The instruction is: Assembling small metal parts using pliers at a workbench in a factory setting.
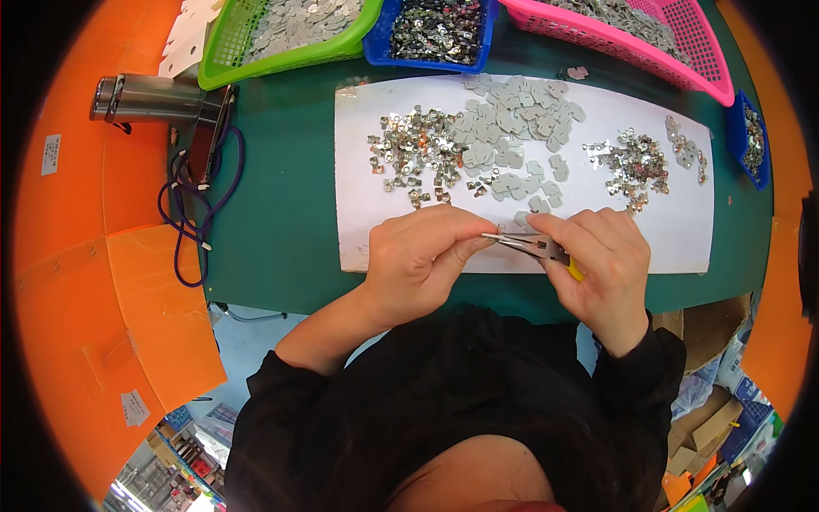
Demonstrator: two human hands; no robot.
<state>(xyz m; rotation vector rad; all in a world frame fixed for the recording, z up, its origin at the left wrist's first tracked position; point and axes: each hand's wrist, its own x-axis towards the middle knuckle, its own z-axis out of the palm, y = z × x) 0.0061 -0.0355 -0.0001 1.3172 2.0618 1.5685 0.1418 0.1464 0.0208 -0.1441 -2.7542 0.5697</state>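
My right hand (pixel 602 266) is closed around a pair of pliers (pixel 546 246) with yellow grips, its jaws pointing left. Facing it, my left hand (pixel 424 258) pinches a small, thin, light-coloured piece (pixel 491 236) at the tip of the jaws. Fingers cover most of that piece, so its full shape is hidden. Just beyond both hands lies a heap of flat grey plates (pixel 520 115) on a white sheet (pixel 358 192). Small shiny metal clips (pixel 418 145) are piled left of the plates, and another pile of small metal parts (pixel 631 162) lies to the right.
Along the far edge stand a green basket (pixel 299 49), a blue tray (pixel 426 64) and a pink basket (pixel 708 64). A small blue tray (pixel 762 175) sits at the right. On the left are a steel tumbler (pixel 149 98) and a dark cord (pixel 241 162) on the green table (pixel 281 230).
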